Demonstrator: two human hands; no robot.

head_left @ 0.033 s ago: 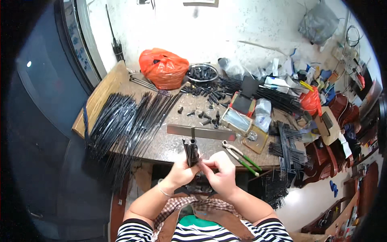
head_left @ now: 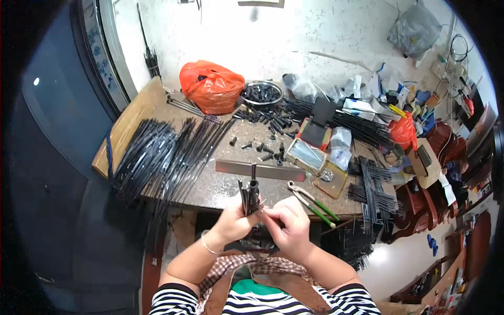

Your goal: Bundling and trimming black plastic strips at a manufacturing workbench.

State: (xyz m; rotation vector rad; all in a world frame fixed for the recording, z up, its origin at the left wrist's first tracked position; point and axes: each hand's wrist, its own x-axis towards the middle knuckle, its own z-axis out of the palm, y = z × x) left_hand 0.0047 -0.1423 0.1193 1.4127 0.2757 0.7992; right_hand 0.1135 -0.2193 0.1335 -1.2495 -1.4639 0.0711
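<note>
Left hand grips rod bundle; right hand pinches one rod. Pliers at 3 o'clock. Loose grip could let rods splay.

Bright, even indoor light; heavy fisheye warp w/ black corners.
White wall at top nearly washed out, glare on floor lower right. Left side dim, one small light spot on dark door. Soft shadows under table. Centre fairly sharp; edges bent, smeared, slightly blurry.
</note>
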